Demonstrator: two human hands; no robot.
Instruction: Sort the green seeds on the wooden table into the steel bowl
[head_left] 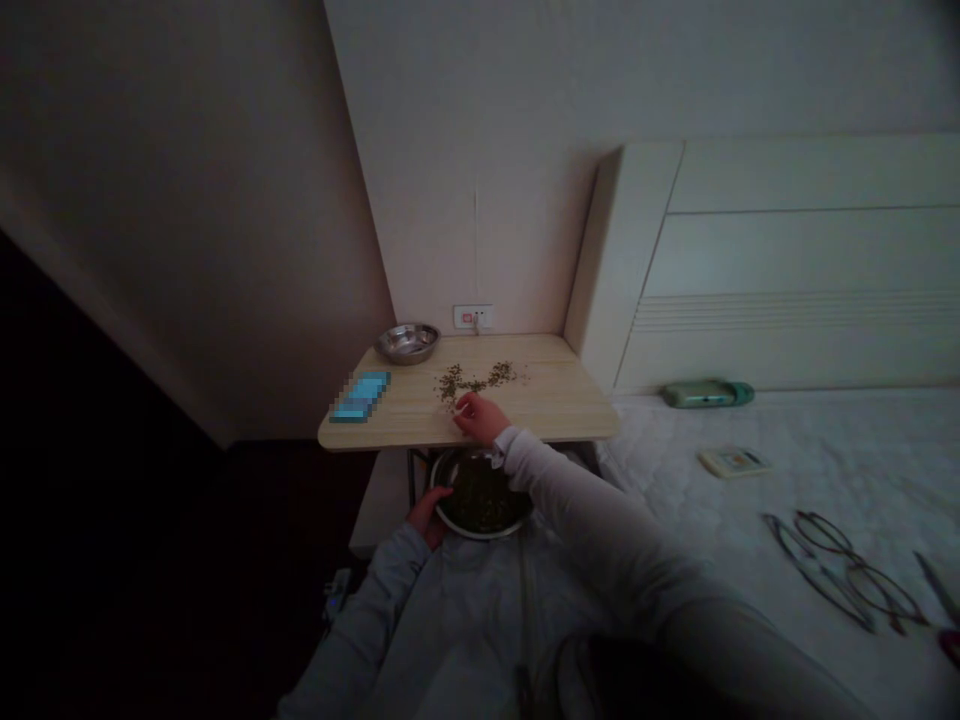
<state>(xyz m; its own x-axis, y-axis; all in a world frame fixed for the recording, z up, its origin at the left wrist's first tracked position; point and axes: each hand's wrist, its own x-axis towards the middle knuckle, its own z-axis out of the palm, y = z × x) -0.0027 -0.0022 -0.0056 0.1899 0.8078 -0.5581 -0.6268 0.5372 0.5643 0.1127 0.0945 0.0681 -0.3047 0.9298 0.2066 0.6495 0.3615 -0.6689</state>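
Observation:
My left hand grips the left rim of a wide metal bowl, which rests at my lap below the table's front edge. Dark greenish-brown bits partly fill the bowl. Over the light wooden table, my right hand is closed, its fingers curled together near the front edge. Whether anything is pinched there is too small to see. Just beyond those fingertips lie small loose brown-green bits, spread in a rough arc, perhaps seeds or dried grains. My right forearm hides part of the bowl's right side.
A smaller metal bowl stands at the table's back left, behind a blurred blue phone-like rectangle. A wall socket is behind the table. On the bed at right lie a green bottle-like case, a pale flat box and thin-framed glasses-like things.

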